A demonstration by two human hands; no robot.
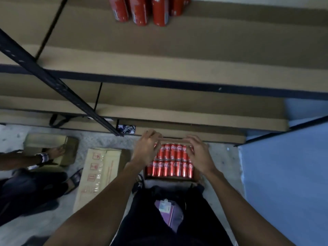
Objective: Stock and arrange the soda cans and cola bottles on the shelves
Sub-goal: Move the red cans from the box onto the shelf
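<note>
Red soda cans (170,162), boxed on the floor (223,157), were flanked by the left hand (147,150) and right hand (198,154), fingers curled over the far row; a grip could not be confirmed. Taller red cans (142,11) were seen on the shelf (195,41) beyond.

Shop stockroom: metal-framed shelves (177,55), cartons (99,171) and a case of cans (170,167)

Left hand (147,150) and right hand (198,155) over red soda cans (170,162) below brown shelves (177,55).
</note>
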